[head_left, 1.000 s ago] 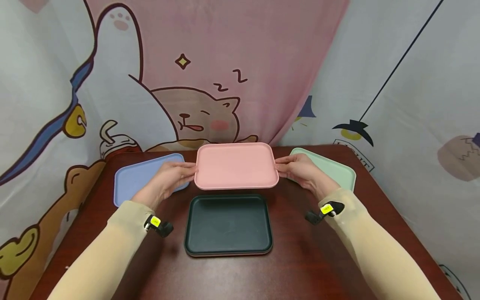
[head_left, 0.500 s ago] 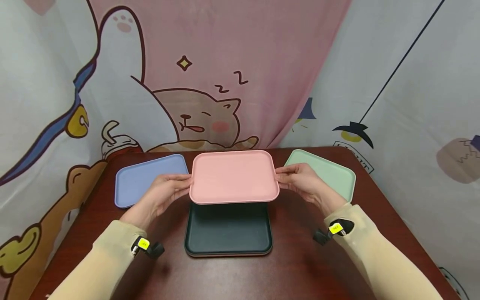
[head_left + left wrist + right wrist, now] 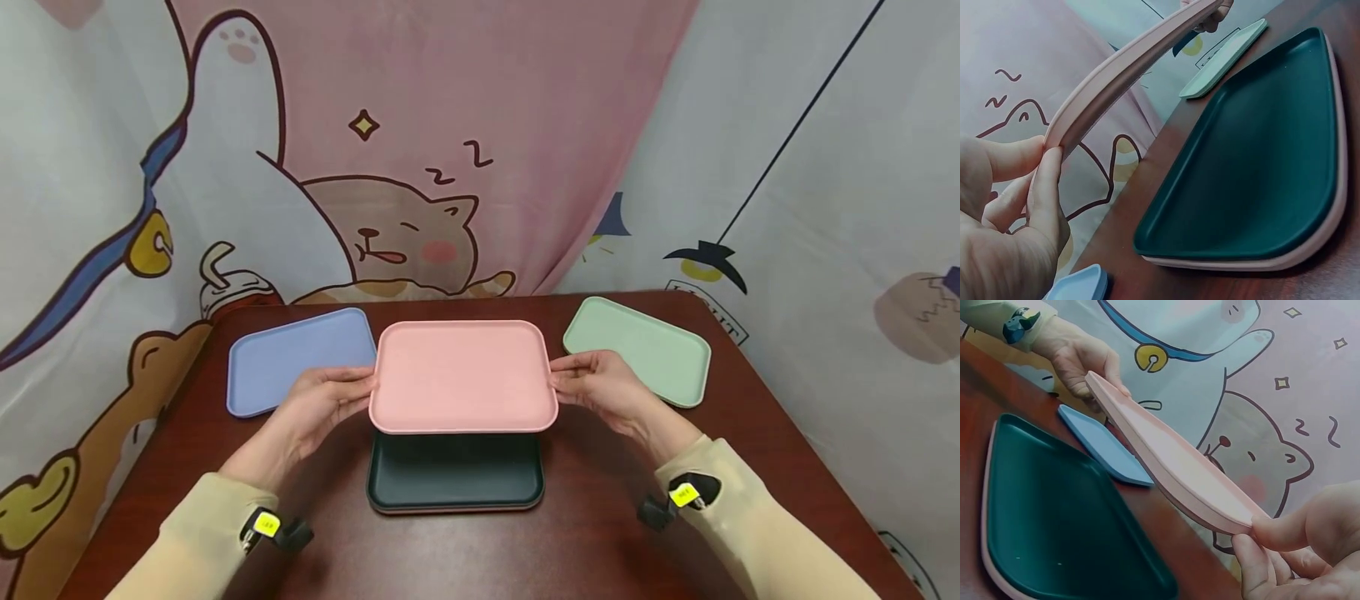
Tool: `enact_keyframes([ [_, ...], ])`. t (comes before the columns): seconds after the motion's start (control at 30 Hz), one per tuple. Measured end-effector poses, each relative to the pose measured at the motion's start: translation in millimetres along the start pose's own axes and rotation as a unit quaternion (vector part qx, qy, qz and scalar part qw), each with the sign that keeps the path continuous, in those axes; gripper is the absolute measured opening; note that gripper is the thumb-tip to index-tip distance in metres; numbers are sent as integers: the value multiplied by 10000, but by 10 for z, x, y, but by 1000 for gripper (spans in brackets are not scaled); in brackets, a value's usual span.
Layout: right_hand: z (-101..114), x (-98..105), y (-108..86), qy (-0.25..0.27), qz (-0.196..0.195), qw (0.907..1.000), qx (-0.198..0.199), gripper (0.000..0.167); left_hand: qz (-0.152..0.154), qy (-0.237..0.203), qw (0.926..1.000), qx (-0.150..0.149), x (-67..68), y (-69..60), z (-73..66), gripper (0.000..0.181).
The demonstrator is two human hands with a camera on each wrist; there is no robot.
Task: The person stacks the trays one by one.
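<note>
A pink tray [image 3: 463, 377] is held up off the table between both hands. My left hand [image 3: 318, 410] pinches its left short edge, thumb on one side and fingers on the other, as the left wrist view shows. At the right short edge, my right hand [image 3: 603, 392] grips it the same way. Below and nearer to me, a dark green tray [image 3: 455, 475] lies on the table; the raised tray hides its far part in the head view. Under the dark green tray a pink rim [image 3: 1285, 262] shows in the left wrist view.
On the brown table [image 3: 465, 554], a blue tray [image 3: 288, 358] lies at the back left. A light green tray [image 3: 645, 346] lies at the back right, set at an angle. Behind the table hangs a printed curtain [image 3: 480, 92].
Both hands have brought the pink tray toward me, so it now covers the far part of the dark green tray in the head view. The other trays stay where they were.
</note>
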State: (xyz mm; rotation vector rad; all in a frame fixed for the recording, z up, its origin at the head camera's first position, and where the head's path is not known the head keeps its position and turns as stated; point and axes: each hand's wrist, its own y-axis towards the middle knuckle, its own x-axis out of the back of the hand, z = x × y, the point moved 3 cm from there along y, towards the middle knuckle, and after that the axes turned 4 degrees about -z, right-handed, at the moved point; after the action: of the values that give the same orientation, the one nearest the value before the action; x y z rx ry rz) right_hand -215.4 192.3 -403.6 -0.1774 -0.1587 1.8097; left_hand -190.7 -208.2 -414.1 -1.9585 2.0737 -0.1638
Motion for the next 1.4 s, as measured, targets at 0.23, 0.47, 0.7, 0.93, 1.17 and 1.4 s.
enact_keyframes([
  [0.23,-87,-32,-77,58,-11,10000,-30,35,-69,53,10000,10,37,-93,105,46],
  [0.47,-124,-47,-149,42,-20,9999,-98,34,-92,0,9999,86,50,-171,200,46],
  [0.7,-220,-54,-213,58,30,9998,-179,35,-131,50,9998,115,47,-240,279,45],
  [0.93,-325,-83,-246,78,30,9998,-158,34,-112,-27,9997,204,56,-282,378,46],
  [1.17,-388,-109,-254,30,121,9998,-138,34,-163,-89,9996,228,81,-295,454,42],
  [1.4,-423,-99,-260,33,78,9997,-229,34,-111,-120,9997,203,71,-305,490,41],
])
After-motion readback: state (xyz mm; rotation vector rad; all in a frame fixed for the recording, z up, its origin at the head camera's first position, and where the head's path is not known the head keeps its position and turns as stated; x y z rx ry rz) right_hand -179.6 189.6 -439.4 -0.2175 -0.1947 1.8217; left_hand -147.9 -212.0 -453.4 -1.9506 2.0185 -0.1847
